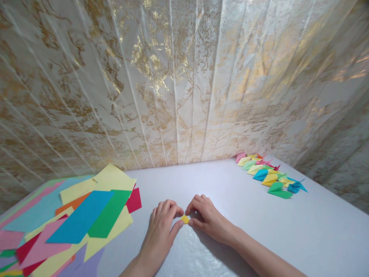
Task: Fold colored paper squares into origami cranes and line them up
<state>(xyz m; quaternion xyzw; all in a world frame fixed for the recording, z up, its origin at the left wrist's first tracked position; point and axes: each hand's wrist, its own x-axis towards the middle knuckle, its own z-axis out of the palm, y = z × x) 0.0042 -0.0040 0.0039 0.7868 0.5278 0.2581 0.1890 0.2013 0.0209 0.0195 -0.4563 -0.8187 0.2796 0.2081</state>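
Note:
A small folded piece of yellow paper (185, 219) lies on the white table between my two hands. My left hand (165, 219) has its thumb and forefinger at the paper's left side, the thumb tip touching it. From the other side, my right hand (204, 215) pinches at the right edge with thumb and forefinger, its remaining fingers curled. Both hands rest low, close to the table surface. How the paper is folded is too small to make out.
Loose coloured paper sheets (80, 217) are piled on the left. Several folded paper figures (279, 190) stand in rows at the back right of the white table (178, 181). A gold-patterned curtain (173, 96) hangs along the table's back edge.

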